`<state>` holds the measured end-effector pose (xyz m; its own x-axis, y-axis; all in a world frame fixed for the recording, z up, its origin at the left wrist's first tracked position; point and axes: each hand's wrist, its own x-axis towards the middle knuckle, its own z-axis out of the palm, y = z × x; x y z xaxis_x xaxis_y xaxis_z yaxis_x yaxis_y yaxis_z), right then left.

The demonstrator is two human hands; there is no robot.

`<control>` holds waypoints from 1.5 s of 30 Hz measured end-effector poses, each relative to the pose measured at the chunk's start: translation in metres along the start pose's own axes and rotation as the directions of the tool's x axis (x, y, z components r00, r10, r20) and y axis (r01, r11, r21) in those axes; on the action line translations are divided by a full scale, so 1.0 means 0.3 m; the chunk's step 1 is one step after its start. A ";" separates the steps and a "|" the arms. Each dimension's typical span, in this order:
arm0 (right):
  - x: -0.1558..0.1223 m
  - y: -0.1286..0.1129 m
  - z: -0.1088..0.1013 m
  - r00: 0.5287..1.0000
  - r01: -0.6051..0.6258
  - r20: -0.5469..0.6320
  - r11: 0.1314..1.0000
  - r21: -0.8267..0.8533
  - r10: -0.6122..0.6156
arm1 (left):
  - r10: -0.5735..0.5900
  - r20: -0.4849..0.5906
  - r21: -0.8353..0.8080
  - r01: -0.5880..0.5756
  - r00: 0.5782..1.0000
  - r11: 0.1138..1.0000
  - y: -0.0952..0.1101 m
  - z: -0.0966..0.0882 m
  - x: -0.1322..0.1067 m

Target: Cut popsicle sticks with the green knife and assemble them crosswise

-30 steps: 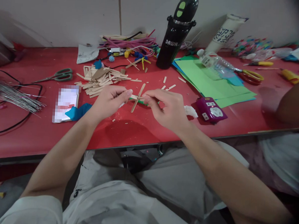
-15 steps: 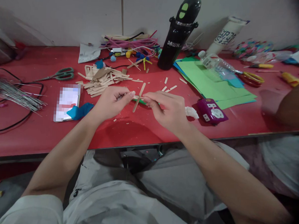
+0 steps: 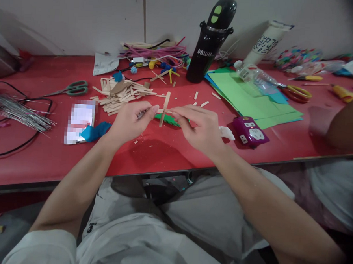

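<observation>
Both hands meet above the red table, pinching a small cross of wooden craft sticks. My left hand grips the cross's left arm with closed fingers. My right hand pinches its right arm. The upright stick of the cross stands nearly vertical between the fingertips. A green toothed strip lies on the table just under the cross. A pile of loose wooden sticks sits behind my left hand.
Scissors, a wire bundle and a phone lie at left. A black bottle, green paper sheets, a purple socket and a plastic bottle lie at right. Another person's arm rests at far right.
The stick cross has been lifted slightly and turned, so its long stick stands more upright. The green strip beneath it now shows more. Both hands stay closed on it.
</observation>
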<state>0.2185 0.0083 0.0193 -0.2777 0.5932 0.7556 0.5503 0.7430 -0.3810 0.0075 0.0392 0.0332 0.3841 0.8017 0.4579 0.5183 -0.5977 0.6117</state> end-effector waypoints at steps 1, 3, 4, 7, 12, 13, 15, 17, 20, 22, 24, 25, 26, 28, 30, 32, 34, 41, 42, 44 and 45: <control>0.001 0.000 0.000 1.000 -0.001 0.000 1.000 -0.006 0.001 | 0.006 -0.004 0.019 -0.006 1.000 1.000 -0.001 0.000 -0.001; 0.001 -0.001 0.000 1.000 -0.008 0.003 1.000 -0.024 0.008 | 0.012 -0.006 0.042 -0.012 1.000 0.999 -0.001 0.000 -0.002; 0.001 -0.001 0.000 1.000 -0.016 0.005 0.999 -0.033 0.017 | 0.016 -0.005 0.049 -0.016 1.000 0.999 0.000 0.000 -0.003; -0.001 0.001 0.001 0.999 -0.035 -0.003 0.998 -0.045 0.035 | 0.030 -0.002 0.063 -0.029 1.000 0.998 0.005 0.002 -0.005; -0.006 0.008 0.011 0.999 -0.039 -0.015 0.997 -0.069 0.038 | 0.058 -0.014 0.068 -0.057 0.998 0.996 0.011 0.007 -0.008; -0.007 0.009 0.013 0.999 -0.035 -0.010 0.996 -0.077 0.034 | 0.068 -0.016 0.072 -0.067 0.998 0.995 0.011 0.009 -0.009; -0.009 0.009 0.017 0.999 -0.035 0.013 0.996 -0.088 0.036 | 0.090 -0.013 0.078 -0.089 0.996 0.993 0.010 0.012 -0.010; -0.010 0.006 0.018 0.998 -0.046 0.048 0.995 -0.084 0.051 | 0.108 -0.009 0.082 -0.107 0.994 0.991 0.007 0.015 -0.011; -0.011 -0.002 0.016 0.991 -0.090 0.094 0.995 -0.039 0.093 | 0.114 -0.002 0.083 -0.113 0.993 0.990 0.002 0.016 -0.011; -0.012 -0.006 0.015 0.988 -0.119 0.101 0.993 -0.014 0.120 | 0.117 0.010 0.082 -0.117 0.993 0.990 -0.001 0.016 -0.010; -0.012 -0.010 0.016 0.985 -0.136 0.104 0.991 -0.003 0.136 | 0.122 0.013 0.080 -0.123 0.992 0.989 -0.003 0.017 -0.010; -0.012 -0.010 0.017 0.984 -0.147 0.105 0.989 0.004 0.146 | 0.126 0.011 0.079 -0.127 0.992 0.989 -0.004 0.018 -0.009; -0.012 -0.011 0.018 0.982 -0.160 0.106 0.987 0.012 0.158 | 0.130 0.007 0.078 -0.131 0.991 0.988 -0.004 0.019 -0.010; -0.011 -0.012 0.020 0.975 -0.198 0.110 0.980 0.024 0.194 | 0.141 -0.001 0.073 -0.141 0.990 0.987 -0.006 0.021 -0.010; -0.011 -0.012 0.021 0.967 -0.233 0.115 0.972 0.025 0.229 | 0.153 -0.007 0.067 -0.152 0.988 0.986 -0.008 0.024 -0.010; -0.009 -0.013 0.020 0.960 -0.253 0.131 0.967 0.022 0.248 | 0.162 -0.023 0.060 -0.161 0.986 0.985 -0.011 0.027 -0.010; -0.008 -0.015 0.018 0.956 -0.265 0.139 0.964 0.033 0.258 | 0.152 -0.045 0.056 -0.150 0.987 0.987 -0.013 0.030 -0.009; -0.008 -0.022 0.014 0.926 -0.359 0.169 0.924 0.130 0.336 | 0.169 -0.111 0.095 -0.159 0.979 0.983 -0.020 0.039 -0.010; -0.009 -0.022 0.017 0.919 -0.380 0.171 0.912 0.153 0.354 | 0.179 -0.115 0.105 -0.168 0.977 0.980 -0.021 0.040 -0.011; -0.010 -0.021 0.023 0.899 -0.433 0.175 0.874 0.221 0.401 | 0.189 -0.121 0.122 -0.174 0.974 0.977 -0.024 0.041 -0.012; -0.009 -0.021 0.026 0.883 -0.467 0.189 0.844 0.265 0.429 | 0.191 -0.125 0.126 -0.176 0.974 0.976 -0.026 0.042 -0.012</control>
<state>0.2096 0.0043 0.0156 -0.1575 0.9014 0.4032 0.3849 0.4321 -0.8156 0.0118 0.0409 0.0187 0.3776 0.6660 0.6433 0.5346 -0.7241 0.4358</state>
